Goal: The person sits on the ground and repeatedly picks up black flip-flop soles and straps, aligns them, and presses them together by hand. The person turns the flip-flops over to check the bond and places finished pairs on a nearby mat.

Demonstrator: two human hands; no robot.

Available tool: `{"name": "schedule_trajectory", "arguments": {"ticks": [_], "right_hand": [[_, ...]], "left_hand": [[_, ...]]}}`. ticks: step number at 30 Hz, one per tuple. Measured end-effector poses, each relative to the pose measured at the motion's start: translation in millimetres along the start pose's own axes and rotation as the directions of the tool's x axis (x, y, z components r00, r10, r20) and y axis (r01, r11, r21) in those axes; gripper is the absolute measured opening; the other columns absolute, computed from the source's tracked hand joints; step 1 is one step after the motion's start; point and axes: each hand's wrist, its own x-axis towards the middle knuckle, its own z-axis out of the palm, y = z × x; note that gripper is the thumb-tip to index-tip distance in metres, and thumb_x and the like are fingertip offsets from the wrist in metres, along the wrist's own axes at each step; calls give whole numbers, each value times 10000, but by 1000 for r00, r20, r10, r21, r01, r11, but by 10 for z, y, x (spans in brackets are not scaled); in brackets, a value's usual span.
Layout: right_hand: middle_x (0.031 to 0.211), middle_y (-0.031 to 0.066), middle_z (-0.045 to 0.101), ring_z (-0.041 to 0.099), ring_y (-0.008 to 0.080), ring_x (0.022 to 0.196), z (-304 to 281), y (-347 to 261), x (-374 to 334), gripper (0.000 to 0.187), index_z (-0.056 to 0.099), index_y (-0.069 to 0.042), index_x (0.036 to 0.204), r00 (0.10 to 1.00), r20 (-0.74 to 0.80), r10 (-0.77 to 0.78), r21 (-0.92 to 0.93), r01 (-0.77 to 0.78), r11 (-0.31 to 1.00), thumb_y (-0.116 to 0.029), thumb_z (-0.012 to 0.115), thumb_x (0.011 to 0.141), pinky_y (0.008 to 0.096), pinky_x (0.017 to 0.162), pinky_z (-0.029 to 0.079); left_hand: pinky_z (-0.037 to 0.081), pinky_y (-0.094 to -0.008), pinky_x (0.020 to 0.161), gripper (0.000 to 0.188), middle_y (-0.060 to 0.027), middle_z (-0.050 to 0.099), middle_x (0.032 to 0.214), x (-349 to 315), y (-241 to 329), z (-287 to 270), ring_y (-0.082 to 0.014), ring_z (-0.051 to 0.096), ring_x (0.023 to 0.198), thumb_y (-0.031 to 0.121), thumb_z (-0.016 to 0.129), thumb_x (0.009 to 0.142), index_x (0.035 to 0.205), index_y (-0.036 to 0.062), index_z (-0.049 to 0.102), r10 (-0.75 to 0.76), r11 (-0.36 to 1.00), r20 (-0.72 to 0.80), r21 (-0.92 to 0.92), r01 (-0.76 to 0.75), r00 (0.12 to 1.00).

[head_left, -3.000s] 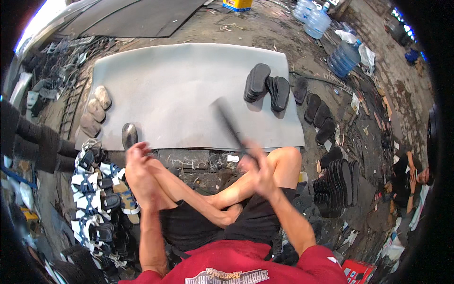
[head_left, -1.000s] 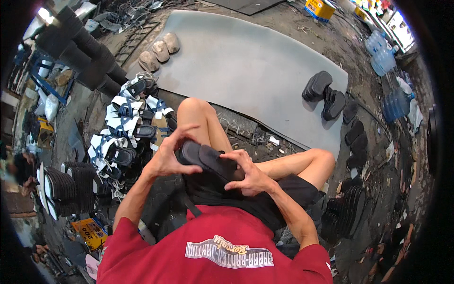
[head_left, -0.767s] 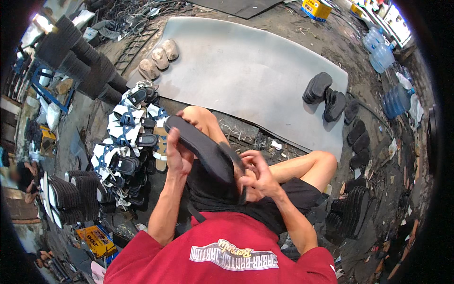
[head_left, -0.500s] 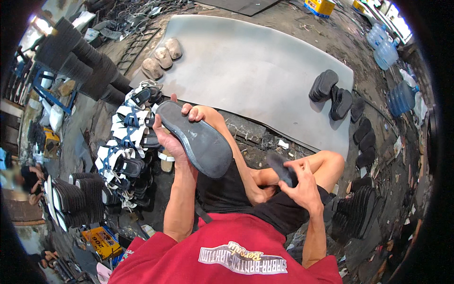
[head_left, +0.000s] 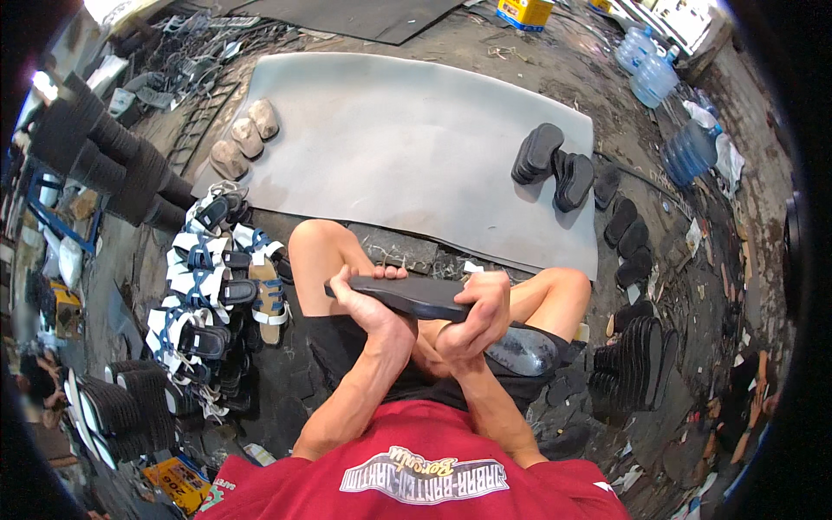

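A black shoe sole [head_left: 407, 295] is held edge-on over my lap by both hands. My left hand [head_left: 379, 314] is closed round its left part, with fingertips showing at the far edge. At the sole's right end my right hand [head_left: 477, 316] is curled with the thumb along the top; its fingers are partly hidden. A shiny dark sole-shaped piece [head_left: 524, 351] lies on my right thigh, touched by neither hand.
A grey sheet [head_left: 390, 130] spreads in front, bearing pale shoe lasts [head_left: 247, 137] and black sole stacks [head_left: 572, 180]. Strapped sandals [head_left: 204, 295] pile at left, near a tan sandal [head_left: 269, 299]. More soles [head_left: 637, 364] stand at right. Water jugs [head_left: 654, 78] are far right.
The sole has tilted from face-up to edge-on and come lower over my lap. My right hand has moved left onto it, and the dark piece it held is gone from its fingers.
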Motion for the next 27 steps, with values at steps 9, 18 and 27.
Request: {"name": "schedule_trajectory", "arguments": {"ticks": [9,18,27], "right_hand": [[541,104,513,503,239,548,-158,-122,288,517,490,2,603,884,305,356,145,-412,899,-249,379,1042,370,593,459],[731,124,580,592,287,684,-488,277,29,281,595,20,1063,865,279,417,271,-488,830,-221,451,1085,393,715,509],[1507,283,548,491,461,1464,-1059,68,33,626,498,-22,1528,771,582,257,-50,-281,958,-210,741,983,514,1231,387]], "left_hand": [[494,-370,665,321,-56,498,802,151,119,231,-199,513,688,323,553,1007,1217,89,490,-65,940,296,339,-41,953],[569,-456,871,451,-81,585,948,325,78,220,-240,628,828,-25,578,920,1336,86,445,-218,841,476,535,-84,852],[598,-484,933,609,-121,630,899,487,303,-134,-285,681,834,-38,572,892,1462,116,423,48,859,340,466,-213,939]]}}
